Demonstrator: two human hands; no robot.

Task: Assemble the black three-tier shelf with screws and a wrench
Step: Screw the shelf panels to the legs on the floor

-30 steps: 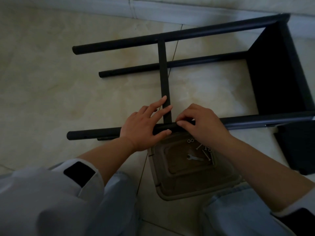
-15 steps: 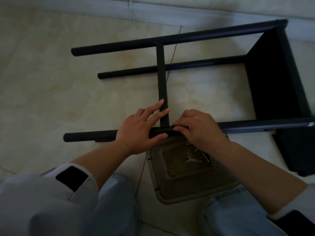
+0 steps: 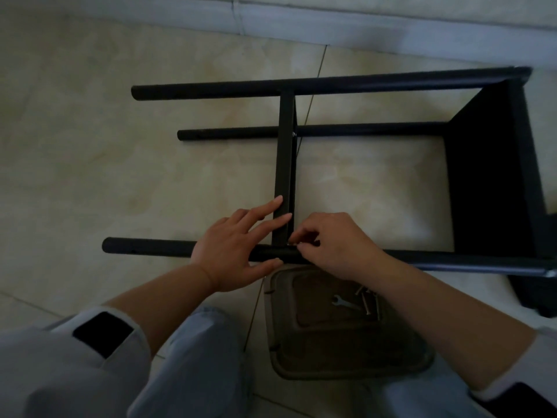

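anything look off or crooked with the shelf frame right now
Nothing stands out. The shelf frame lies on its side, poles roughly parallel, the middle panel square across them. The wrench and spare screws sit in the tray.

This looks like a room in a home, with a shiny tan tile floor and a pale strip running along the bottom of the wall.

Left hand flat, fingers straight and spread, thumb tucked under. Right hand curled, fingertips pinched together. Both forearms bare, reaching forward, sleeves at the elbows.
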